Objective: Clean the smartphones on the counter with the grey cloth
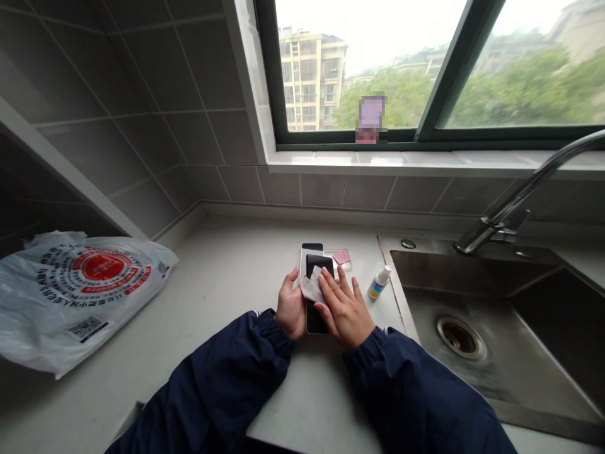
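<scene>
My left hand grips a black-screened smartphone along its left edge, low over the counter. With fingers spread nearly flat, my right hand presses a white wipe against the screen. The wipe covers the middle of the phone, and part of it is hidden under my fingertips. Just behind lies a second flat, phone-like object, dark at its top end. Beside that is a clear case with a small pink cloth on it. A small spray bottle with a white cap stands right of my right hand.
A steel sink with a curved tap is set into the counter on the right. On the left lies a white plastic bag with red and black print. Behind are a tiled wall and a window.
</scene>
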The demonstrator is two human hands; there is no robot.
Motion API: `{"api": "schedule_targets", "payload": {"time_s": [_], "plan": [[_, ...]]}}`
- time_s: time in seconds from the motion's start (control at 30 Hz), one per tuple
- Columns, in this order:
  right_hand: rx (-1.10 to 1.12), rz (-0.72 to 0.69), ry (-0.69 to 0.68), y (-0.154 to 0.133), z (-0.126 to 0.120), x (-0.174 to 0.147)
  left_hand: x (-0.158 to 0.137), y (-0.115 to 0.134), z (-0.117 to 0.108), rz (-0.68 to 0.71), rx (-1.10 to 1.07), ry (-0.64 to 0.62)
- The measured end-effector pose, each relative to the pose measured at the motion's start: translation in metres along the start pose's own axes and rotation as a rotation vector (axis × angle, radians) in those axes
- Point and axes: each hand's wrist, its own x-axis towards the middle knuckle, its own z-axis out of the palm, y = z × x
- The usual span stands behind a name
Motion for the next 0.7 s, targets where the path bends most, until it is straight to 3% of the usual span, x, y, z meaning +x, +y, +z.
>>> {"api": "schedule_targets", "payload": {"time_s": [0.13,0.3,0.37,0.5,0.7], "plan": [[0.013,0.063,-0.003,0.004,0.001,0.000,0.002,-0.007,-0.005,0.006,0.022,-0.017],[0.025,0.119,0.024,0.010,0.002,0.000,0.002,-0.010,-0.006,0.127,0.111,0.110],[0.026,0.137,0.039,0.011,0.001,0.000,-0.001,-0.008,0.001,0.041,0.122,0.026],[0.042,0.205,0.081,0.007,-0.004,0.002,-0.007,-0.006,0.013,0.001,0.157,-0.065],[0.017,0.178,0.062,0.005,-0.006,0.003,-0.003,-0.009,0.003,0.040,0.256,-0.103]]}}
